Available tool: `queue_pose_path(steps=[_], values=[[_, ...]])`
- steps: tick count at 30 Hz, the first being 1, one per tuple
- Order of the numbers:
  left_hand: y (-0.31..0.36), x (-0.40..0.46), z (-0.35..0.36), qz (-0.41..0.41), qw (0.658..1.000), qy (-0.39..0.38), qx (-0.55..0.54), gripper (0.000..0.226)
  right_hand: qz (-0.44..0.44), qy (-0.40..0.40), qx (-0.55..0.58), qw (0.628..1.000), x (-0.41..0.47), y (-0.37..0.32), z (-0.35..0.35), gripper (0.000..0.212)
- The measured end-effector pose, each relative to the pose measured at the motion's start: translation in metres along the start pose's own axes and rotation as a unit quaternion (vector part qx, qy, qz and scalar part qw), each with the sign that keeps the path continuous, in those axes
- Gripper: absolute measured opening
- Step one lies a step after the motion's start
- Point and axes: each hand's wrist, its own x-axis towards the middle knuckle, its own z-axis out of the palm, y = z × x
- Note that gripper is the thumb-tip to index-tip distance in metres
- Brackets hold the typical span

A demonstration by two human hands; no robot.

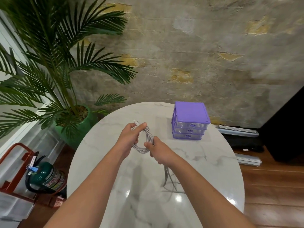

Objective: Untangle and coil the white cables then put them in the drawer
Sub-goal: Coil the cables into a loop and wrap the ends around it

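Note:
A bundle of white cables [148, 139] is held in a loop above the middle of the round marble table [205, 162]. My left hand [130, 139] grips the loop's upper left side, and a white plug end sticks up past its fingers. My right hand [158, 151] pinches the loop's lower right side. Loose cable ends [167, 176] hang down below my right wrist toward the tabletop. The purple drawer unit [190, 120] stands at the table's far right, with three clear drawers, all pushed in.
A potted palm [54, 76] in a green pot stands left of the table. A fire extinguisher [46, 176] and a red metal frame sit on the floor at lower left. Dark bags and metal rails lie on the floor to the right.

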Motion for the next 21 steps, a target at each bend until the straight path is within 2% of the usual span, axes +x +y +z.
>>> queue_pose_path(steps=[4, 7, 10, 13, 18, 21], values=[[-0.005, 0.000, -0.004, 0.010, 1.000, 0.005, -0.015, 0.039, -0.037, -0.020, -0.036, 0.998, -0.001, 0.003, -0.007, 0.016], [-0.007, -0.003, -0.007, 0.005, 0.998, -0.040, -0.046, 0.035, -0.035, 0.001, -0.071, 0.997, 0.004, 0.007, -0.013, 0.015], [-0.004, -0.007, -0.011, -0.011, 0.996, -0.082, -0.036, 0.032, -0.006, 0.089, -0.071, 0.993, 0.004, 0.009, -0.016, 0.026], [-0.003, -0.008, -0.014, -0.023, 0.994, -0.099, -0.028, 0.033, 0.009, 0.177, -0.073, 0.981, 0.004, 0.011, -0.023, 0.025], [-0.001, -0.006, -0.015, 0.002, 0.991, -0.065, 0.118, 0.036, -0.021, 0.199, -0.104, 0.974, 0.005, 0.011, -0.042, 0.018], [0.002, -0.004, -0.012, 0.071, 0.977, -0.027, 0.198, 0.056, -0.037, 0.191, -0.156, 0.968, 0.007, 0.009, -0.052, 0.019]])
